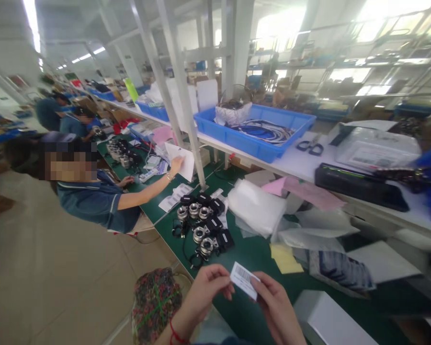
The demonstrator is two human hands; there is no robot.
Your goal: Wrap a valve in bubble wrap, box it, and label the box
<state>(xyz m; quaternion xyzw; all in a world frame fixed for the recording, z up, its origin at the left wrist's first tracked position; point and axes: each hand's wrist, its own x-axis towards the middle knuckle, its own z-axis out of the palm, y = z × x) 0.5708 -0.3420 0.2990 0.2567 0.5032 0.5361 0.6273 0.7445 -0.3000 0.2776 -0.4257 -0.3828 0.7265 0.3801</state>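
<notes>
A small white barcode label [243, 278] is held up in front of me above the green tabletop. The fingers of my right hand [275, 304] pinch its right edge, thumb on top. My left hand [211, 286], with a red string on the wrist, is closed at the label's left corner, thumb and forefinger together. Beyond my hands, several metal ring-shaped devices [200, 234] with black boxes [225, 239] and cables lie on the green table [246, 256]. A white box [326, 321] stands beside my right hand.
Clear plastic bags [256, 206], yellow paper [286, 258] and a pink sheet [301, 191] lie at the right. A blue tray [283, 151] with cables sits on the shelf above. At the left a seated co-worker [96, 201] holds white paper [187, 165]. A metal post [192, 139] rises between us.
</notes>
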